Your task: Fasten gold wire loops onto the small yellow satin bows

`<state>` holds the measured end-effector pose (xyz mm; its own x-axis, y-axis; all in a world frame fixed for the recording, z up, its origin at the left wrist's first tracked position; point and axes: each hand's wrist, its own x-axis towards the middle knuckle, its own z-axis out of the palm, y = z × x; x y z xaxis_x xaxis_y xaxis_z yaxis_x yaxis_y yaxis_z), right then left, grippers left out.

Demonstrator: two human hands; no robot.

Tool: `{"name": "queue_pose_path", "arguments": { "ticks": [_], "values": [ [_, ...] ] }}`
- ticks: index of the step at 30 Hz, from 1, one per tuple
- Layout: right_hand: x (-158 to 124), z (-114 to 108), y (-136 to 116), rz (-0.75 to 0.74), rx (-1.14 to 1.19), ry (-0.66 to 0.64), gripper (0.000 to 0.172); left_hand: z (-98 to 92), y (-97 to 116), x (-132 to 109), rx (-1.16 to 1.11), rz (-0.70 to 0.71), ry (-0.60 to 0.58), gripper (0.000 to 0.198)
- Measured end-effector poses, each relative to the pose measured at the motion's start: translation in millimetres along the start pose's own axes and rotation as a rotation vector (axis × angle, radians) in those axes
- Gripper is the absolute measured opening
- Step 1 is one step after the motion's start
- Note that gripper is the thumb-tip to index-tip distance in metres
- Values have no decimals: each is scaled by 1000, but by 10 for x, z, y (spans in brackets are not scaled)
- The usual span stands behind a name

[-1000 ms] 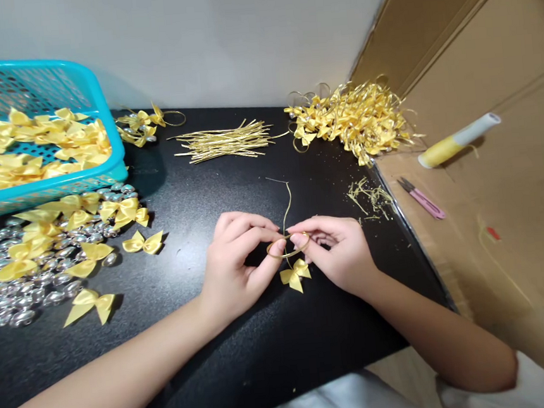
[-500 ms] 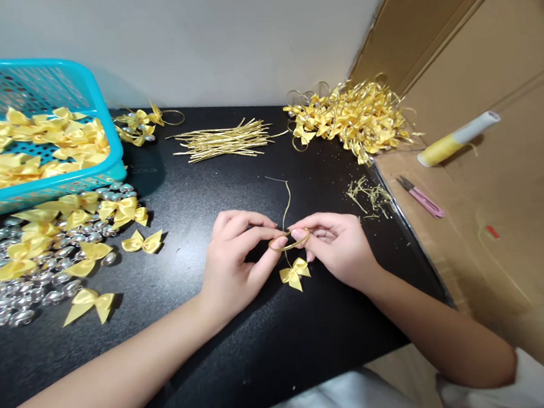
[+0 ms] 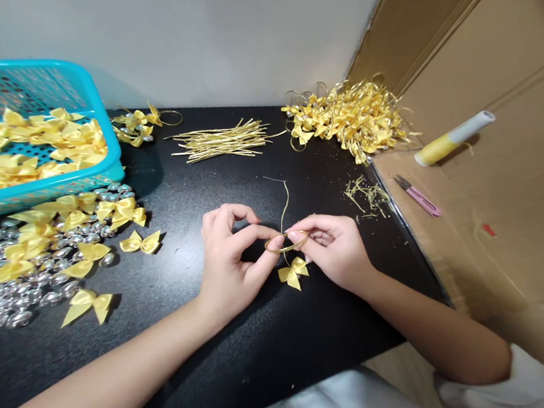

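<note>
Between my hands is a thin gold ring [image 3: 285, 249], looped like a wire hoop. My left hand [image 3: 236, 255] pinches its left side between thumb and index finger, the other fingers curled above. On the right side, my right hand [image 3: 337, 246] pinches the hoop with thumb and fingertips. A thin gold cord [image 3: 286, 203] runs up from the pinch onto the table and also down from it. Just below the hoop hangs or lies a yellow ribbon bow [image 3: 293, 274], close to the cord's lower end. The exact join under my fingertips is hidden.
A turquoise basket [image 3: 114, 157] of yellow bows stands at left, above silver beads [image 3: 44, 274] and loose bows. Gold cord lengths [image 3: 221, 140] lie at the back, finished-looking bows with hoops [image 3: 354, 117] at back right. Pink-handled snips [image 3: 419, 197], cord scraps [image 3: 369, 195] and a tube [image 3: 454, 138] are right.
My left index and other fingers have lifted and spread a little, while the thumb pinch stays on the hoop. The view has shifted slightly; the bow and cord look unchanged.
</note>
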<state>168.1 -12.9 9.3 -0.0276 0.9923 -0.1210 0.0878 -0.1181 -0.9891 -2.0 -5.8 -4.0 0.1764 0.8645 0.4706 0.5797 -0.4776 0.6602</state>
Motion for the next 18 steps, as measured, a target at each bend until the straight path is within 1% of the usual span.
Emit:
{"name": "queue_pose_path", "arguments": {
  "ticks": [5,9,14,16,18],
  "values": [
    [8,19,26,84,144,20,17,13,-4,6,-88,-130,-52,11],
    [35,1,40,131,172,-12,22,10,-1,11,-112,-124,-66,12],
    [52,-1,28,104,112,-25,17,22,10,0,-110,-147,-91,13],
    [50,-3,23,80,59,-36,17,12,21,12,-86,-190,-137,17],
    [53,-21,14,58,-1,-48,19,-28,38,51,-46,-221,-223,19]
  ]
}}
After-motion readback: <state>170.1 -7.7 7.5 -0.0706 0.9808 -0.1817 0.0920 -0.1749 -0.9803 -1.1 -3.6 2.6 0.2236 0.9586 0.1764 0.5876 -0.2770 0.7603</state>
